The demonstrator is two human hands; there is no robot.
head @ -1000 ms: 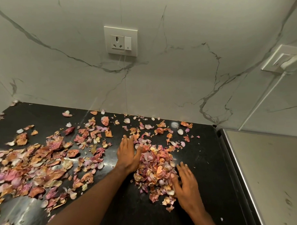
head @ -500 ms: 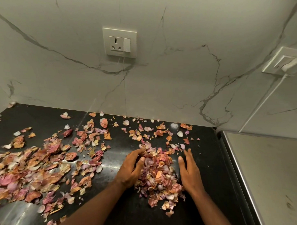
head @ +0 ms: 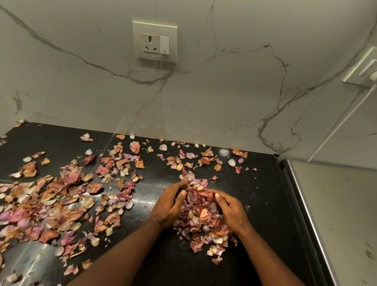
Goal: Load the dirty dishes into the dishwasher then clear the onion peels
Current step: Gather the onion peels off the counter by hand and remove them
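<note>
Onion peels [head: 198, 215] sit heaped on the black bench [head: 260, 204] between the two hands, the left hand [head: 167, 206] cupped against the pile at its 9 o'clock side and the right hand [head: 231, 212] at its 3 o'clock side, fingers of both curled and pressed into the heap. Loose peels [head: 46, 203] lie scattered well apart toward 9 o'clock, with a thinner trail along the marble wall at 12 o'clock. The wall socket [head: 155, 41] above carries no readable writing.
</note>
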